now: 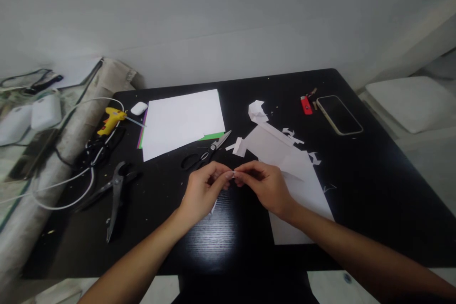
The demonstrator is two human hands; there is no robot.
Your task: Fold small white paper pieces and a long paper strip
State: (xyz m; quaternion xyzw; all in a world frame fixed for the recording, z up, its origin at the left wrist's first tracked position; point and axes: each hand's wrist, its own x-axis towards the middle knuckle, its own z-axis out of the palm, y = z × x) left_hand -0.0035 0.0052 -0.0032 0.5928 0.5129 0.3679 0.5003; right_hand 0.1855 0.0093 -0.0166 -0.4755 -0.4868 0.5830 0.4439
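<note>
Now, from the left, pliers (117, 183) lie well aside, perhaps for elbow room; scissors (213, 146) sit on the left hand (204, 187)'s far side, presumably handy; both hands pinch a tiny white piece (233, 174) above the table (384, 213), likely for fine control; right hand (265, 185)'s forearm crosses a white sheet (309, 187).

Left hand (202, 193), right hand (270, 188) nearly tip-to-tip

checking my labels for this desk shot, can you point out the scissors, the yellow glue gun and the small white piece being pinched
Scissors (213, 146), head view: the metal near the pivot.
Yellow glue gun (113, 116), head view: the yellow body.
Small white piece (233, 175), head view: its visible middle.
</note>
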